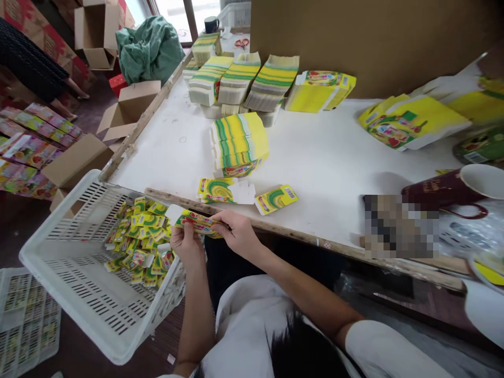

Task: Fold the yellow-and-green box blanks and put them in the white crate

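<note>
Both my hands grip one small yellow and green printed carton in front of the table's near edge. My left hand pinches its left part, where a white flap sticks out. My right hand has its fingers closed on the right end. Just beyond on the table lie a carton with white flaps spread out and another small carton. Behind them stands a stack of flat yellow-green cartons. Below my left hand, many small cartons lie heaped in a white plastic crate.
More carton stacks line the table's back, with yellow cartons at right. A dark mug stands near the right end. Cardboard boxes, a green sack and a person's legs are at the left.
</note>
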